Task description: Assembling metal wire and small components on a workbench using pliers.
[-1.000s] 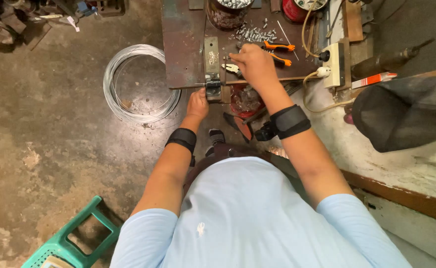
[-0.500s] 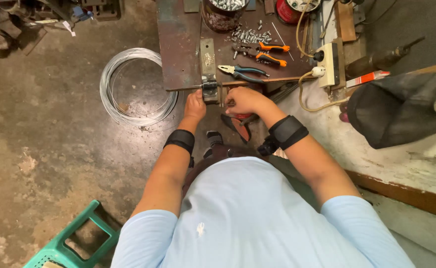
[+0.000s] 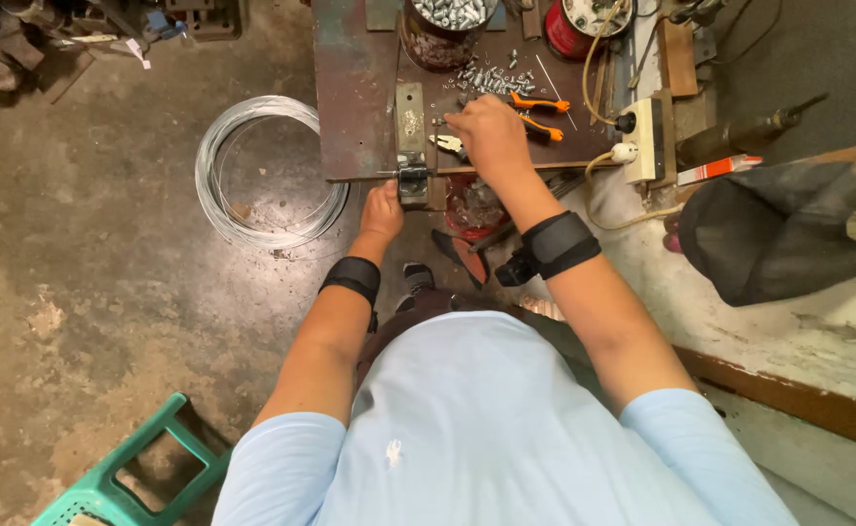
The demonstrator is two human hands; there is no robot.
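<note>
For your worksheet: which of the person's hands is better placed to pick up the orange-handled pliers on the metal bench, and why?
The right hand. It lies on the bench top right beside the orange-handled pliers, while the left hand is lower down at the small clamp fixture on the bench's front edge.

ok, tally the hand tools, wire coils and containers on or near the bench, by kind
Orange-handled pliers: 1
Pale-handled pliers under the right hand: 1
Wire coil on floor: 1
Tin of small metal parts: 1
Red round container: 1
Total: 5
</note>
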